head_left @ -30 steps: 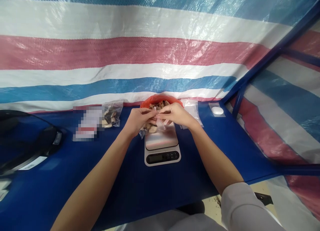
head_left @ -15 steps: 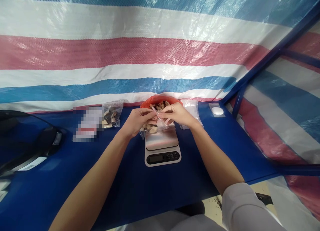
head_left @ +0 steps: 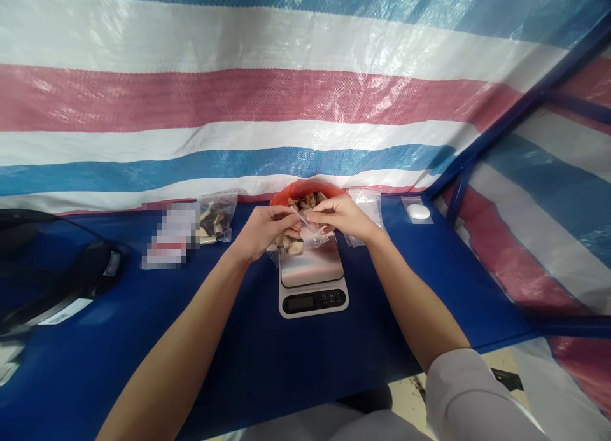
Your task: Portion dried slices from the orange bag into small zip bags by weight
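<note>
Between my two hands hangs a clear zip bag with pale and dark dried slices in its lower left part. The fingers of my left hand pinch the bag's top edge on the left. My right hand pinches the same edge a little to the right, thumb and fingers closed. Below the bag is a white kitchen scale with a shiny metal plate and a dark display. Just behind my hands, a red plastic bag stands open with more of the slices inside.
Left of my hands lie a filled clear bag and a blurred-out paper. To the right are flat clear bags and a white round object in a small bag. A black device sits at the far left of the blue table.
The view has shifted slightly. My right hand has slid a little to the right along the bag's top edge; my left hand keeps its pinch.
</note>
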A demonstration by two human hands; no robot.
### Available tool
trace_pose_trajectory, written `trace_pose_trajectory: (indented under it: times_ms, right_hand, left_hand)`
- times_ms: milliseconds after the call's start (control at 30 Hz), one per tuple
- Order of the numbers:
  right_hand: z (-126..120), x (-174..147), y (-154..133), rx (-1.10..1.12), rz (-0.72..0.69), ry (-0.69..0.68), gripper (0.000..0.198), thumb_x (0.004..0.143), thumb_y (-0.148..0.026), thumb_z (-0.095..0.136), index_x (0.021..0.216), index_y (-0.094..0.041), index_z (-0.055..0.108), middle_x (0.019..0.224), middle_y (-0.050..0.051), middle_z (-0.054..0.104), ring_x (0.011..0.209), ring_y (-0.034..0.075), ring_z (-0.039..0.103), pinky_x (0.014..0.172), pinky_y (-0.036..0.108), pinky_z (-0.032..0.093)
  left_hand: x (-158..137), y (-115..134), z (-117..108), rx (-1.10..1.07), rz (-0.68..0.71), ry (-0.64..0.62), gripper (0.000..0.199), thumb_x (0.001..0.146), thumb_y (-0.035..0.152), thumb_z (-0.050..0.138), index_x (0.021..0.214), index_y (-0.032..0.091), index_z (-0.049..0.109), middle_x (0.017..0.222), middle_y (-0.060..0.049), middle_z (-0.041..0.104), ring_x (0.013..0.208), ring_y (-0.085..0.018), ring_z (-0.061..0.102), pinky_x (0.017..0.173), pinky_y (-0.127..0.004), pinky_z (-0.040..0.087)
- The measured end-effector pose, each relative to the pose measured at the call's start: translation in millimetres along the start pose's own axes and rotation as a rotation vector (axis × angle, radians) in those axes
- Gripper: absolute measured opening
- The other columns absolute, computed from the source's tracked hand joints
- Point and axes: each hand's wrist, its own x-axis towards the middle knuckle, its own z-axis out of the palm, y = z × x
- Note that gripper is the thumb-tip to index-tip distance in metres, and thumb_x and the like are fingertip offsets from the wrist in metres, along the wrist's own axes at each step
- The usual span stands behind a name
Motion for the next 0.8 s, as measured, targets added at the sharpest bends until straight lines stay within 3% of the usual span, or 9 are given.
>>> trace_pose_trajectory:
  times_ms: [300,533,667,800]
  right_hand:
    - [-6,-5,-7,-0.011,-0.043,0.088,0.036,0.078,-0.051,0.078,0.080,-0.016,0.073,0.073,0.003,0.070,0.061,0.012,0.065,0.051,0.021,0.055]
    - [6,-5,-10,-0.090,-0.058,0.038,0.033,0.079,-0.049,0.076,0.082,-0.017,0.074,0.084,0.003,0.072,0.061,0.012,0.067,0.056,0.024,0.061]
    - [7,-7,-11,-0.138,-0.055,0.065,0.030,0.079,-0.047,0.077,0.087,-0.017,0.077,0.089,0.005,0.073,0.066,0.014,0.070,0.054,0.025,0.062]
    - [10,-8,-14,-0.216,-0.061,0.048,0.024,0.080,-0.040,0.076,0.087,-0.017,0.077,0.081,0.004,0.072,0.067,0.015,0.070,0.051,0.022,0.060]
  left_hand:
    - [1,2,-8,0.134,0.057,0.022,0.023,0.071,0.036,0.078,0.071,0.014,0.074,0.073,-0.009,0.075,0.060,-0.015,0.066,0.059,-0.025,0.053]
    - [-5,5,3,0.226,0.066,0.076,0.036,0.078,0.050,0.073,0.070,0.016,0.069,0.063,-0.005,0.069,0.050,-0.014,0.059,0.049,-0.026,0.048]
    - [-3,1,5,0.294,0.131,0.104,0.031,0.078,0.045,0.071,0.067,0.016,0.067,0.058,-0.003,0.066,0.046,-0.013,0.055,0.048,-0.025,0.045]
    - [-2,-1,6,0.329,0.151,0.145,0.029,0.075,0.044,0.069,0.070,0.016,0.066,0.058,-0.002,0.065,0.048,-0.013,0.054,0.049,-0.025,0.044]
